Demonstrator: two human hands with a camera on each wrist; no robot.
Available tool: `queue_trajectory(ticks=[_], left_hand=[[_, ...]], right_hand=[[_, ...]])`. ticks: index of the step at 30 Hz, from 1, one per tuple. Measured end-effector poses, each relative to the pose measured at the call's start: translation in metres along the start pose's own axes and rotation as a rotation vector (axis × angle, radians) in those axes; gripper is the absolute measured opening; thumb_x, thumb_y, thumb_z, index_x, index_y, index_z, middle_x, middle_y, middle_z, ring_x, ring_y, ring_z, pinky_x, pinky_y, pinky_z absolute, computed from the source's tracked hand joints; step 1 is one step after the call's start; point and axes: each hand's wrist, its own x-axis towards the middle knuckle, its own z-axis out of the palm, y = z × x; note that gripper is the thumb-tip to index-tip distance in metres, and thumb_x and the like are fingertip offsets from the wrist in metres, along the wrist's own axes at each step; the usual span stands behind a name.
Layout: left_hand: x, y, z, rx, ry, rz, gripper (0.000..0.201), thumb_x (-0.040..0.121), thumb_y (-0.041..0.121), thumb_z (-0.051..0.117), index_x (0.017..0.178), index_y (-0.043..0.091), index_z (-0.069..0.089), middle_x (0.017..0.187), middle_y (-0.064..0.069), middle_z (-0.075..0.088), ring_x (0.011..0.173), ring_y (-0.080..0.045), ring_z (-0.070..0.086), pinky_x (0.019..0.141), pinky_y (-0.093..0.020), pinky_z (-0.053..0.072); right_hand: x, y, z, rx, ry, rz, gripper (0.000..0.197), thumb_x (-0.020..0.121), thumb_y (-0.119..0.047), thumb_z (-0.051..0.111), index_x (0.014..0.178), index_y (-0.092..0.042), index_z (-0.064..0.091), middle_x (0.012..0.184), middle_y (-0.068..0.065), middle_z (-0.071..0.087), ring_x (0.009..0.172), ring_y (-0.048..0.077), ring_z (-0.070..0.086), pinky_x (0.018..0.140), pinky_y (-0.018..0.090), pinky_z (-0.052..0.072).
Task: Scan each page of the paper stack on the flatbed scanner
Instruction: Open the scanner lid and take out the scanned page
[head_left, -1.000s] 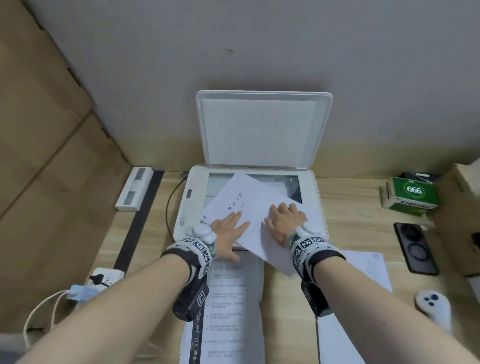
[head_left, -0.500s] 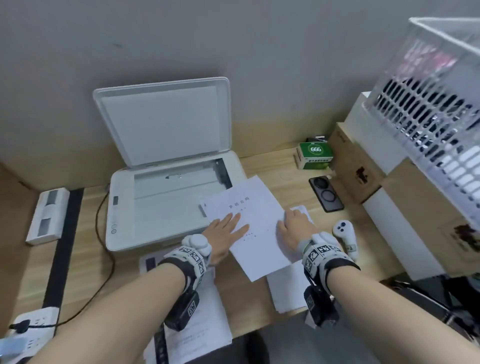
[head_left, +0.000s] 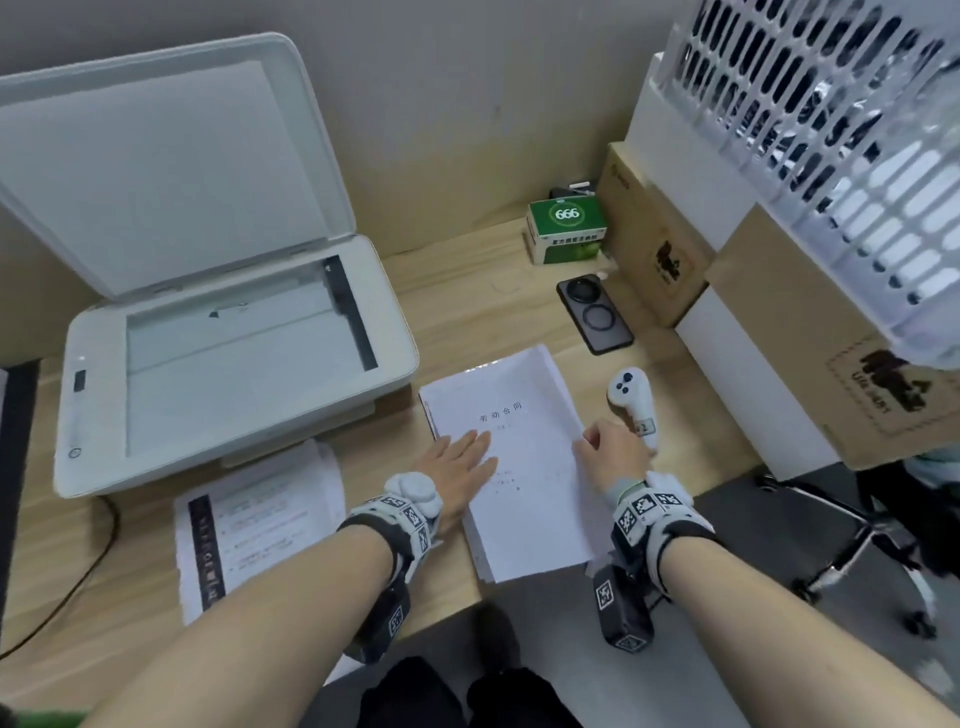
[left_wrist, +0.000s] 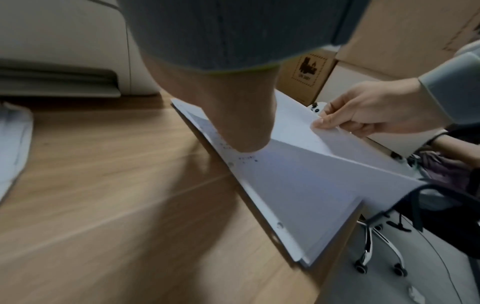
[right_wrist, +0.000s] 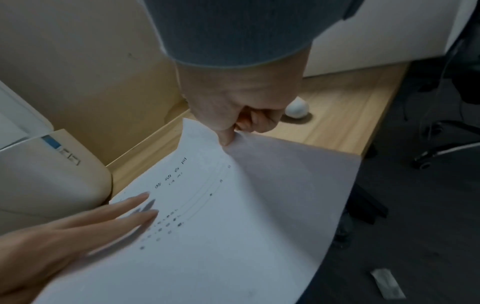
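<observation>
Paper stack (head_left: 511, 467) lies on the desk just right of the open flatbed scanner (head_left: 228, 364), glass bare; your left hand (head_left: 457, 470) presses flat on it; your right hand (head_left: 613, 457) pinches the top sheet's edge; step looks like peeling one page; next, carry it alone to the glass.

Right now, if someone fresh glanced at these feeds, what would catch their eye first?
The flatbed scanner at the desk's left, lid up and its glass bare. Right of it, the paper stack lies on the desk, the left hand pressing flat on the top page while the right hand pinches that page's right edge and lifts it. A big white plastic basket looms at the upper right.
</observation>
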Motion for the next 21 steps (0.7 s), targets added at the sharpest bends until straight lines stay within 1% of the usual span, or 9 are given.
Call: queue_trajectory(ticks=[3, 6, 8, 11, 13, 15, 17, 19, 21], left_hand=[[0.012, 0.006, 0.013, -0.035, -0.055, -0.078, 0.073, 0.095, 0.008, 0.041, 0.156, 0.015, 0.002, 0.162, -0.013, -0.013, 0.150, -0.030, -0.008, 0.120, -0.046, 0.000], [0.019, 0.006, 0.020, -0.058, -0.056, -0.105, 0.073, 0.096, 0.011, 0.043, 0.156, 0.017, 0.001, 0.163, -0.013, -0.011, 0.151, -0.030, -0.002, 0.121, -0.045, 0.009], [0.022, 0.006, 0.025, -0.054, -0.037, -0.118, 0.067, 0.099, 0.015, 0.039, 0.156, 0.018, 0.003, 0.163, -0.013, -0.008, 0.151, -0.030, 0.000, 0.120, -0.045, 0.014], [0.024, 0.004, 0.030, -0.085, 0.008, -0.120, 0.061, 0.098, 0.014, 0.039, 0.153, 0.017, 0.014, 0.163, -0.012, -0.004, 0.151, -0.029, 0.000, 0.119, -0.045, 0.016], [0.020, 0.002, 0.030, -0.102, 0.080, -0.120, 0.059, 0.094, 0.011, 0.044, 0.149, 0.015, 0.024, 0.163, -0.011, -0.001, 0.151, -0.029, -0.003, 0.118, -0.046, 0.015], [0.013, -0.001, 0.030, -0.142, 0.124, -0.131, 0.062, 0.090, 0.011, 0.048, 0.149, 0.014, 0.027, 0.163, -0.011, 0.000, 0.151, -0.028, -0.002, 0.119, -0.046, 0.017], [0.005, -0.003, 0.032, -0.191, 0.148, -0.176, 0.066, 0.088, 0.013, 0.051, 0.150, 0.015, 0.027, 0.163, -0.009, 0.003, 0.151, -0.027, 0.003, 0.117, -0.045, 0.022], [-0.021, -0.014, 0.036, -0.267, 0.181, -0.278, 0.064, 0.088, 0.014, 0.050, 0.148, 0.017, 0.029, 0.162, -0.007, 0.010, 0.149, -0.027, 0.014, 0.112, -0.042, 0.030], [-0.047, -0.026, 0.041, -0.308, 0.199, -0.364, 0.060, 0.090, 0.014, 0.048, 0.147, 0.016, 0.030, 0.161, -0.006, 0.015, 0.146, -0.029, 0.022, 0.110, -0.042, 0.032]], right_hand=[[0.010, 0.008, 0.018, 0.097, -0.004, 0.048, 0.018, 0.083, -0.018, 0.058, 0.067, -0.020, 0.050, 0.073, 0.002, 0.060, 0.075, 0.031, 0.057, 0.059, 0.031, 0.034], [0.016, 0.008, 0.026, 0.072, -0.013, 0.053, 0.013, 0.085, -0.012, 0.056, 0.073, -0.019, 0.053, 0.080, 0.007, 0.063, 0.078, 0.033, 0.056, 0.064, 0.032, 0.034], [0.019, 0.009, 0.027, 0.042, -0.013, 0.024, 0.007, 0.086, -0.009, 0.057, 0.088, -0.016, 0.057, 0.095, 0.010, 0.065, 0.087, 0.034, 0.058, 0.071, 0.034, 0.039], [0.017, 0.006, 0.029, 0.051, 0.035, 0.000, 0.031, 0.085, 0.001, 0.059, 0.114, -0.010, 0.055, 0.123, 0.011, 0.051, 0.102, 0.035, 0.056, 0.085, 0.039, 0.040], [0.011, -0.001, 0.028, 0.057, 0.046, -0.027, 0.041, 0.084, 0.004, 0.057, 0.122, -0.007, 0.049, 0.130, 0.013, 0.042, 0.105, 0.036, 0.053, 0.082, 0.038, 0.036], [0.008, -0.008, 0.030, 0.055, 0.010, -0.072, 0.041, 0.084, 0.004, 0.056, 0.123, -0.007, 0.049, 0.129, 0.013, 0.042, 0.106, 0.035, 0.053, 0.079, 0.036, 0.034], [0.008, -0.015, 0.034, 0.052, -0.042, -0.094, 0.033, 0.084, 0.000, 0.056, 0.116, -0.009, 0.054, 0.122, 0.011, 0.050, 0.105, 0.033, 0.055, 0.080, 0.036, 0.036], [-0.004, -0.037, 0.044, 0.058, -0.108, -0.135, 0.020, 0.086, -0.006, 0.057, 0.105, -0.012, 0.061, 0.105, 0.006, 0.060, 0.097, 0.029, 0.058, 0.078, 0.034, 0.038], [-0.021, -0.059, 0.055, 0.053, -0.163, -0.181, 0.009, 0.088, -0.012, 0.057, 0.095, -0.013, 0.063, 0.083, -0.002, 0.061, 0.084, 0.024, 0.057, 0.071, 0.031, 0.036]])
